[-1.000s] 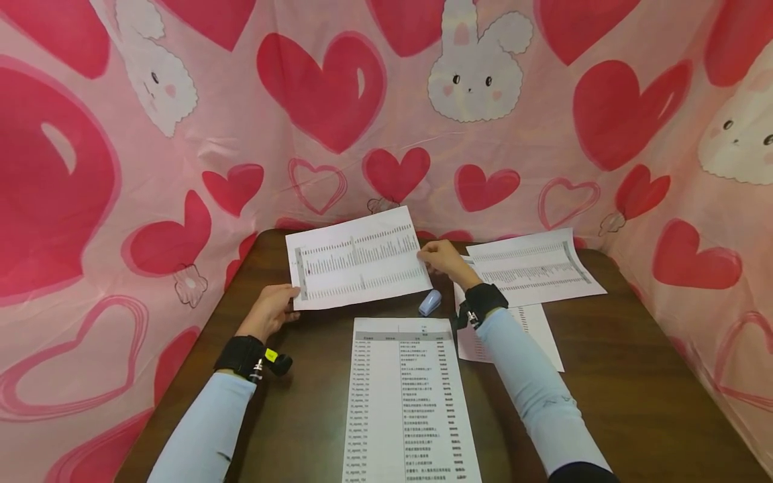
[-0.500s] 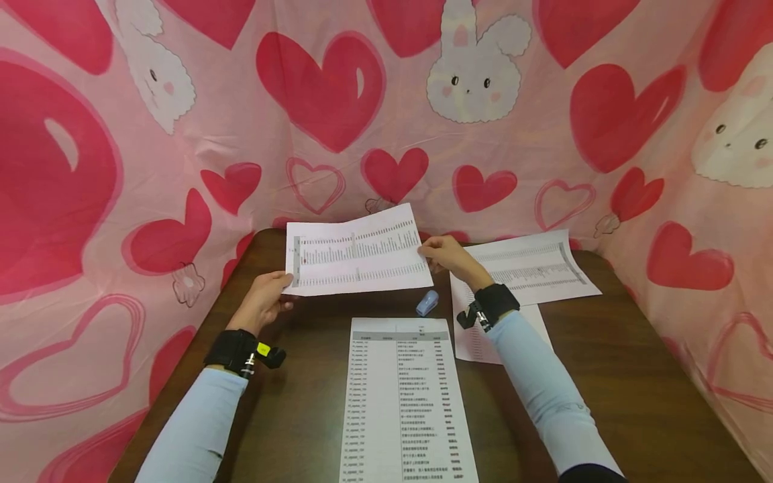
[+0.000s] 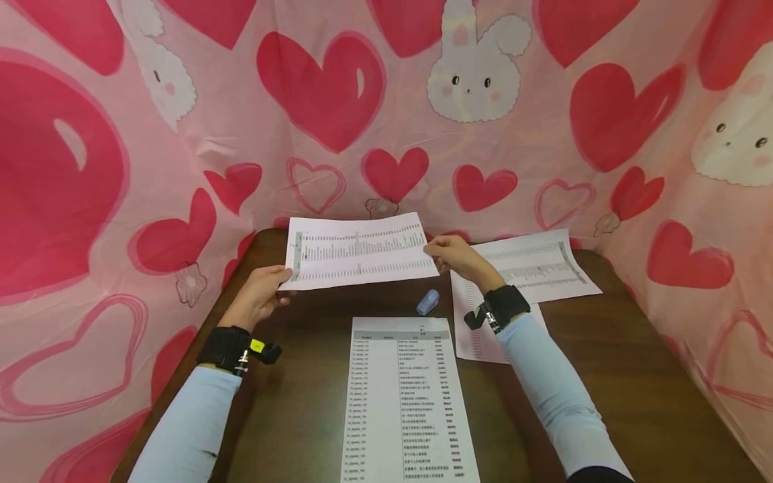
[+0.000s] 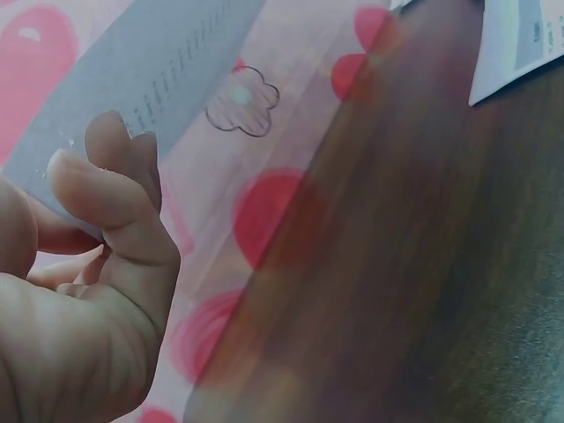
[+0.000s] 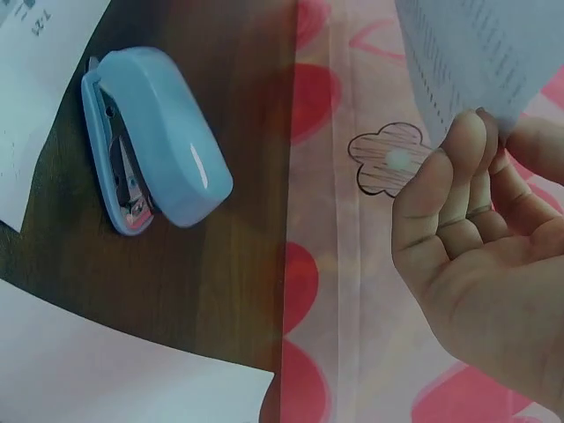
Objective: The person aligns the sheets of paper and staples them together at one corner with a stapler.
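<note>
A printed paper sheet is held up off the table near its far edge, turned sideways so its table of text runs crosswise. My left hand pinches its lower left corner between thumb and fingers. At the right edge my right hand pinches it the same way. In the left wrist view the sheet rises out of the curled fingers; in the right wrist view its other end sits between thumb and fingertips. A small blue stapler lies on the table below the sheet, closer to my right hand.
Another printed sheet lies upright at the front middle of the dark wooden table. Two more sheets overlap at the right, one crosswise over a lengthwise one. A pink heart-patterned cloth walls off the back and sides.
The held sheet has levelled out and its lower edge has risen slightly, with both hands moving a little up and the right hand slightly rightward. The stapler and other sheets stay put.
</note>
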Tool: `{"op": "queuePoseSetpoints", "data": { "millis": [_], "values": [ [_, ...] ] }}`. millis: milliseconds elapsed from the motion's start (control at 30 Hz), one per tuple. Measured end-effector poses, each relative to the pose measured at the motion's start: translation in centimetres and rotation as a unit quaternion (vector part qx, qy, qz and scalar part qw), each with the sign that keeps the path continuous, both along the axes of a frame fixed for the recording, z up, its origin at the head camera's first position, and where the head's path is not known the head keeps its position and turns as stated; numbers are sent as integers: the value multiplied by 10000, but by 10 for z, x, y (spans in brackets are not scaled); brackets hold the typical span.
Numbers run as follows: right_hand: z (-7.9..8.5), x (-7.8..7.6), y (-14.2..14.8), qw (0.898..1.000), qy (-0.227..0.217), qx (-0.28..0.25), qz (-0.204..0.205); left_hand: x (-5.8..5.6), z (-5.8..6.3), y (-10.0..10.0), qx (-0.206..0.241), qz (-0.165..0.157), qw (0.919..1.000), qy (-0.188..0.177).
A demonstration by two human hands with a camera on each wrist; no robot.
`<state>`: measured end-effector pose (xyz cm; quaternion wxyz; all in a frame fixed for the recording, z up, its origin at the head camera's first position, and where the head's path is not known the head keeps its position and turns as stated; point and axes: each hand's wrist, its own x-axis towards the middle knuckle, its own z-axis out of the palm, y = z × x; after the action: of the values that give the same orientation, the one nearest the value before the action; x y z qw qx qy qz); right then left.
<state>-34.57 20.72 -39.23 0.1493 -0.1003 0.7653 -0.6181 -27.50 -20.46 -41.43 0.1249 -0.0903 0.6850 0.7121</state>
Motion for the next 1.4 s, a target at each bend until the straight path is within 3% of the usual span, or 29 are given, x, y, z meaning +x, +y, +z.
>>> {"op": "queuePoseSetpoints", "data": {
  "millis": [200, 433, 667, 1133, 1233, 1400],
  "values": [
    [7, 7, 3, 9995, -18, -276, 140, 3, 9, -2, 199, -52, 9998, 86],
    [19, 11, 1, 9990, -136, -417, 84, 2, 9, -2, 330, -201, 9990, 207],
    [21, 11, 5, 9986, -297, -446, 17, 3, 6, -4, 171, -385, 9988, 228],
    [27, 7, 16, 9950, -448, -890, -47, 7, 3, -5, -229, -1106, 9930, 358],
    [32, 5, 18, 9960, -453, -769, -38, 7, 1, -6, -200, -1210, 9916, 407],
    [39, 4, 20, 9987, -369, 201, 284, 8, 1, -5, -176, -1390, 9894, 378]
  ]
}}
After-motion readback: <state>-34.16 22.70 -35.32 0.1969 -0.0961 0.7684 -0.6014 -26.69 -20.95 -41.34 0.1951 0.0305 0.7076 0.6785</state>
